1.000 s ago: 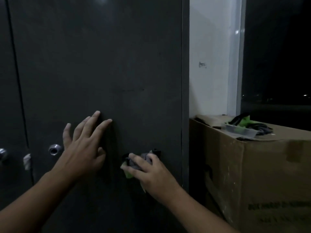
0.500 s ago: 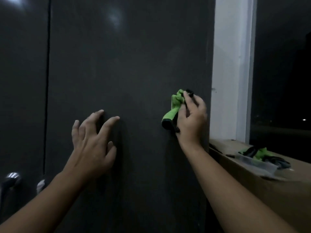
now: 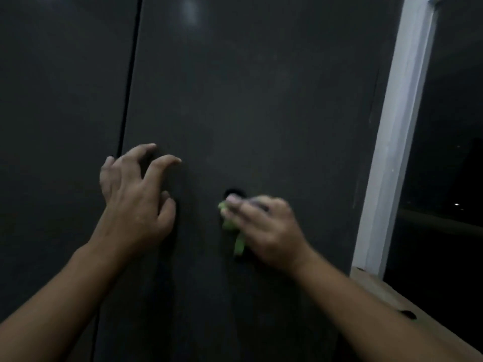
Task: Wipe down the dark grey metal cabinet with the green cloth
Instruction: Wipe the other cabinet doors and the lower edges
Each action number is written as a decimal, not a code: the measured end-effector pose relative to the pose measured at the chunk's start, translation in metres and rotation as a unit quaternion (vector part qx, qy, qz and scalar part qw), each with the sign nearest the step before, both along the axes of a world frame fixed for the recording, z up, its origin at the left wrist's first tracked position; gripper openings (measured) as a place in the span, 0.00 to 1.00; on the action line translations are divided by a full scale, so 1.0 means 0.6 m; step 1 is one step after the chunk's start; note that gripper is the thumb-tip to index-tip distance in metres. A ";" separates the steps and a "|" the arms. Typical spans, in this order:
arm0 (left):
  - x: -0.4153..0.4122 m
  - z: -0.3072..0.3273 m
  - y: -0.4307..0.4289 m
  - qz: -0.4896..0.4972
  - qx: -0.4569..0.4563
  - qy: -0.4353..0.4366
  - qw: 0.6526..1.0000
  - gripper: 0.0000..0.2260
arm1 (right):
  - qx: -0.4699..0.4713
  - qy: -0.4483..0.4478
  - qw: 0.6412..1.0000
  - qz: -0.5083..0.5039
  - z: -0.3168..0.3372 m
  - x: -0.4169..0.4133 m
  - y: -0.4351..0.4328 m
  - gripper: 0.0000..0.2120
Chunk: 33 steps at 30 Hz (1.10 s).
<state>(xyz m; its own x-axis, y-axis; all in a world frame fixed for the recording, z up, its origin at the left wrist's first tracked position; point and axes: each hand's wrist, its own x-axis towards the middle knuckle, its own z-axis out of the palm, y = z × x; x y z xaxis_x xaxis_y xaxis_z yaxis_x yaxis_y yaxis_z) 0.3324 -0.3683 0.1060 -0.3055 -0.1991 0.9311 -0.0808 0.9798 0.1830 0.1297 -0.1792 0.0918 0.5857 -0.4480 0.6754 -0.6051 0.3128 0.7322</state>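
Right hand (image 3: 264, 228) grips bunched green cloth (image 3: 231, 226) on dark grey metal cabinet (image 3: 261, 113) | left hand (image 3: 136, 202) spread, bracing — press flat, overlap strokes.

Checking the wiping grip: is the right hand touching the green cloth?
Touching. Head view: the right hand grips the green cloth, which pokes out beneath it.

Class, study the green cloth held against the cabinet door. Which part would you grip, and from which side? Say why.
Grip the bunched upper wad of the green cloth, coming from the front, as the right hand does. It is pressed against the upright cabinet door, so only its front is open to reach. The thin tail hanging below probably gives a weaker hold.
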 end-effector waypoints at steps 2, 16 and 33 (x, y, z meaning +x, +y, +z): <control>0.016 0.035 -0.018 0.015 0.007 -0.015 1.000 0.27 | -0.113 -0.077 0.991 0.008 0.110 -0.004 0.000 0.18; 0.095 0.175 -0.092 0.007 -0.019 -0.187 0.982 0.23 | 0.313 0.110 0.941 -0.062 0.002 0.082 -0.046 0.21; 0.137 0.180 -0.172 0.121 -0.148 -0.211 0.959 0.31 | 0.141 0.000 0.990 -0.003 0.244 0.148 -0.167 0.16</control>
<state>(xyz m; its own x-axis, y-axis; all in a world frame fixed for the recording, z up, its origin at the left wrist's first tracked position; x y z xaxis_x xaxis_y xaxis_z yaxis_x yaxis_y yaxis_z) 0.4144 -0.4716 0.2139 -0.6462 -0.0577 0.7610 -0.3171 0.9273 -0.1989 0.2182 -0.2797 0.2381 0.5822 -0.6228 0.5227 -0.6034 0.0999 0.7912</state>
